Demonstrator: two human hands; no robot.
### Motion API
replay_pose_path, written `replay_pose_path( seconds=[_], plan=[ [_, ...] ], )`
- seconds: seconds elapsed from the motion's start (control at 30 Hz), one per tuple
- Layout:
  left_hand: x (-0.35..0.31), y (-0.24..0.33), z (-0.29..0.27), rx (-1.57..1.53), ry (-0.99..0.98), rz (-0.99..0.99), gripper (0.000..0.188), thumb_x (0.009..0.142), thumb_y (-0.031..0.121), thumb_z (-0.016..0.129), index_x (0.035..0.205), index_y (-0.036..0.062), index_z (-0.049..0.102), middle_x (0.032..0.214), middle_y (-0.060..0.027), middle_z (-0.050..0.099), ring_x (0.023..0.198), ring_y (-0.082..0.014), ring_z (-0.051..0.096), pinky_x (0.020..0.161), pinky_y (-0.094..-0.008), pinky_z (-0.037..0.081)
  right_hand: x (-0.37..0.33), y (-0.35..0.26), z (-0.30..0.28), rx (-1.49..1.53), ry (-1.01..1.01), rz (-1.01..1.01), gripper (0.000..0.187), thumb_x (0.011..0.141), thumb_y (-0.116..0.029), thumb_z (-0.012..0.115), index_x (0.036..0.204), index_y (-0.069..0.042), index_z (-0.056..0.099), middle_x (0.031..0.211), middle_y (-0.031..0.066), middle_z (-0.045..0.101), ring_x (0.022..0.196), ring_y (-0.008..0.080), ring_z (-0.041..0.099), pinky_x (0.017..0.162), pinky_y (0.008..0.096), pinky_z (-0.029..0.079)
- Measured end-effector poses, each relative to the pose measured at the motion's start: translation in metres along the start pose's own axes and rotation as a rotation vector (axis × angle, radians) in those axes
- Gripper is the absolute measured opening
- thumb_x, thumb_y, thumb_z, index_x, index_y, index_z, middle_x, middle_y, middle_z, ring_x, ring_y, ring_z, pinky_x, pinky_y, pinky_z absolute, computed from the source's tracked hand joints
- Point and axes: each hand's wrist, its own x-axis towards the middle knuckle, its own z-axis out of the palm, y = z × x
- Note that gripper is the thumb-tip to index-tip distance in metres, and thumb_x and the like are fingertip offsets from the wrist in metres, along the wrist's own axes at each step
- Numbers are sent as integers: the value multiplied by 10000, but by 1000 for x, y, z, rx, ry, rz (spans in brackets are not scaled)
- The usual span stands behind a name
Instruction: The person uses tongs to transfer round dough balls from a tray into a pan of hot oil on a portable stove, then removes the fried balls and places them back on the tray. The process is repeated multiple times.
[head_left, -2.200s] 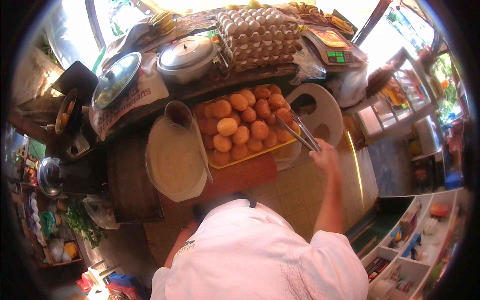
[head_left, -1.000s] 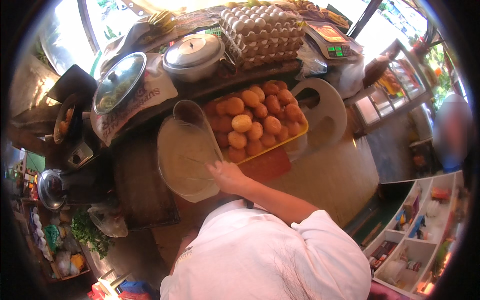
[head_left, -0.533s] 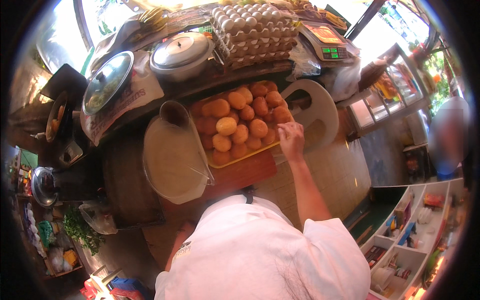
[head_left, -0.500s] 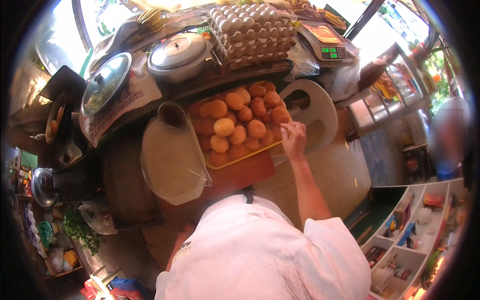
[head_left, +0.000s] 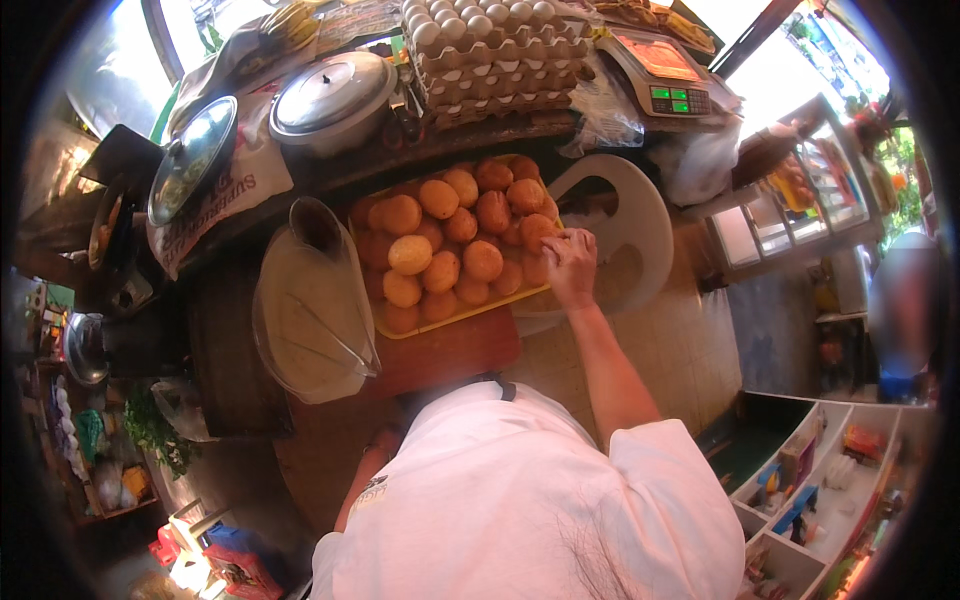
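A yellow-rimmed tray (head_left: 455, 322) holds several round, orange, fried-looking balls (head_left: 483, 261), piled on top of each other. At the tray's right edge is my right hand (head_left: 571, 266), its fingers bent and drawn together beside the outermost balls. Whatever may be between those fingertips is too small to make out. My left hand (head_left: 386, 438) hangs low, close against my body under the tray's level; its fingers are hidden. Left of the tray stands a large tub (head_left: 300, 370) of pale mix, with a thin wire tool (head_left: 335, 335) and a dark bowl (head_left: 316, 226) at its far end.
A white plastic chair (head_left: 650, 235) stands right of the tray. On the counter behind are a lidded pot (head_left: 335, 95), a glass-lidded pan (head_left: 195, 160), stacked egg trays (head_left: 500, 75) and a scale (head_left: 665, 80). White shelving (head_left: 800, 510) is at lower right.
The view has shifted, so tray and tub sit farther left in the picture. My right hand stays at the tray's right edge. More of my left forearm shows beside my body.
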Motion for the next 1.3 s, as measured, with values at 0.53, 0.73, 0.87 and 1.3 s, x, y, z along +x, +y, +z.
replay_pose_path(
  seconds=[0.53, 0.73, 0.87, 1.3],
  plan=[
    [-14, 15, 4, 29, -70, -19, 393, 919, 320, 490, 1052, 0, 676, 1117, -261, 631, 1053, -411, 611, 885, -456, 491, 6, 9, 21, 49, -32, 5, 126, 742, -11, 667, 846, -68, 622, 979, 88, 580, 1044, 302, 510, 905, 416, 411],
    [-17, 23, -5, 9, -72, -49, 393, 919, 320, 490, 1056, 2, 676, 1123, -260, 630, 1057, -410, 610, 886, -455, 490, 5, 7, 8, 237, 24, 159, 131, 774, 24, 644, 853, -64, 588, 949, 100, 571, 987, 315, 509, 886, 423, 411],
    [-14, 27, -14, 18, -79, -49, 393, 919, 320, 490, 1059, 3, 675, 1126, -259, 629, 1059, -410, 609, 887, -454, 490, -4, 25, -11, 183, 99, 154, 70, 811, -17, 634, 860, -53, 598, 935, 106, 585, 960, 323, 532, 860, 419, 430],
    [-3, 37, -37, 45, -82, -45, 392, 918, 320, 492, 1068, 6, 674, 1138, -257, 626, 1068, -408, 605, 890, -451, 490, -298, 197, -96, -421, -459, 1370, 312, 925, -301, 595, 898, 7, 632, 849, 169, 625, 739, 246, 552, 689, 405, 464]
  ],
)
